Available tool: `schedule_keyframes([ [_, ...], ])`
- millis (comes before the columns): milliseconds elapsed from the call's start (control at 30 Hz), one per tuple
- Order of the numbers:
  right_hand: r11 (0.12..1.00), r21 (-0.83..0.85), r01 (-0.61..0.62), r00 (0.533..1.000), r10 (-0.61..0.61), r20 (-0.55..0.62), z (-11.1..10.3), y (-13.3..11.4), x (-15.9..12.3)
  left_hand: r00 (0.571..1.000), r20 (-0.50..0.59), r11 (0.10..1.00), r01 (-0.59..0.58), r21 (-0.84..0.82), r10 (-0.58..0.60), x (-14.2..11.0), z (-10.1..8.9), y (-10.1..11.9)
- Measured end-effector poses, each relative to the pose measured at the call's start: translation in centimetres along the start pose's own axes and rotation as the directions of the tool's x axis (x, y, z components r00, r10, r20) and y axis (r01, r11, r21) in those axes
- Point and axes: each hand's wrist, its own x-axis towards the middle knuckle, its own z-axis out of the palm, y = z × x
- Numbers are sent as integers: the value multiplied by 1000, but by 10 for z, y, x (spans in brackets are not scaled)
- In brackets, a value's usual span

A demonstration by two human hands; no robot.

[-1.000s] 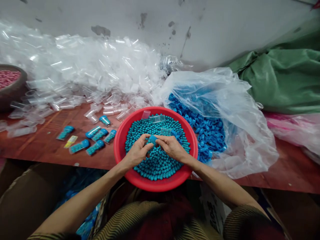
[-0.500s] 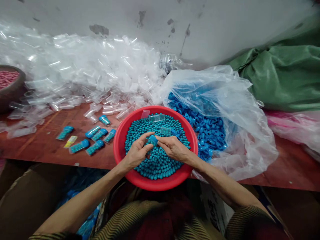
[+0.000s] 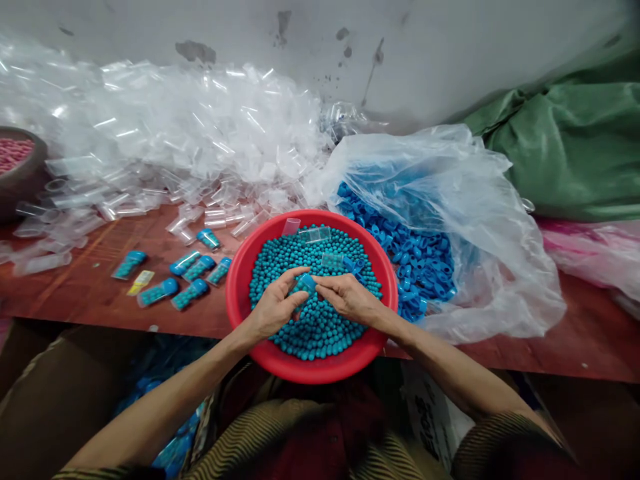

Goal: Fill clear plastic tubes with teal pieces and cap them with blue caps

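Observation:
A red basin full of small teal beads sits at the table's near edge. Over its middle, my left hand holds a small clear tube with a blue cap, thumb and fingers curled round it. My right hand pinches the tube's capped end from the right. Both hands rest just above the beads. A few empty clear tubes lie on the beads at the basin's far side.
Several filled blue-capped tubes lie on the red-brown table left of the basin. A heap of empty clear tubes fills the back left. A plastic bag of blue caps lies right. A bowl of pink beads stands far left.
My hands have barely moved; the left fingers opened slightly round the tube and the right hand stays pinched at the cap. The view shifted a little.

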Motion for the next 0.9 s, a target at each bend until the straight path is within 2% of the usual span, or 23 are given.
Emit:
schedule_keyframes([
  [167, 996, -8, 94, 995, -94, 21, 0, 2, 7, 998, -58, 999, -24, 20, 25, 0, 0, -1],
  [300, 995, 44, 86, 996, -88, 33, -3, 7, 15, 996, -85, 1000, -28, 3, 28, 0, -2, -1],
  [400, 966, 252, -55, 998, 52, 18, -11, 12, 16, 1000, -29, 1000, 2, -18, -2, 0, -4, 0],
  [467, 887, 430, -168, 981, 193, -15, -14, 16, 15, 1000, 2, 1000, 14, -26, -14, 0, -5, 1],
  [533, 814, 544, -202, 950, 298, -92, -13, 17, 14, 1000, 23, 1000, 13, -7, -13, 0, -3, 1],
  [567, 808, 559, -187, 935, 321, -150, -11, 17, 14, 999, 32, 1000, 7, 13, -8, 1, -2, 1],
  [633, 863, 485, -144, 908, 309, -281, -5, 14, 15, 999, 28, 999, -19, 49, 18, 1, 0, 1],
  [733, 986, 152, -67, 911, 123, -394, 7, 4, 15, 998, -21, 996, -64, 57, 65, 0, 2, 2],
  [767, 999, 24, -32, 925, 39, -379, 10, 1, 14, 996, -39, 996, -76, 54, 78, -1, 3, 2],
  [833, 982, -183, 37, 957, -88, -276, 15, -6, 11, 993, -61, 994, -94, 54, 97, -2, 4, 2],
  [900, 946, -318, 68, 978, -126, -164, 19, -12, 7, 992, -74, 993, -102, 52, 106, -3, 4, 2],
])
